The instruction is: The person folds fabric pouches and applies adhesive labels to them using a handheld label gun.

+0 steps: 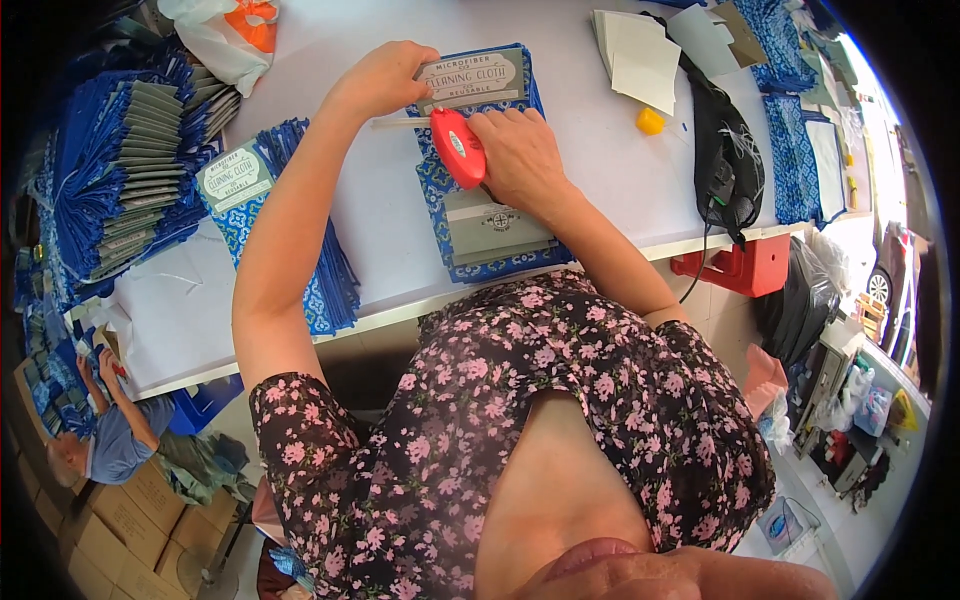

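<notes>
In front of me on the white table lies a stack of blue patterned cloths (437,215) with grey card labels. A grey card label (480,75) sits on the cloth at its far end, and another grey card (495,225) lies on the near part. My left hand (385,80) is closed at the left edge of the far label, thumb and fingers pinching there. Wrapped in my right hand (525,155) is a red glue gun (458,148), held over the cloths. A thin white stick (400,123) juts from it to the left.
Tall piles of labelled blue cloths (130,170) fill the left side, with a smaller stack (235,180) by my left arm. White cards (640,65), a yellow piece (650,121) and a black bundle (720,150) lie right. A co-worker (125,440) works at lower left.
</notes>
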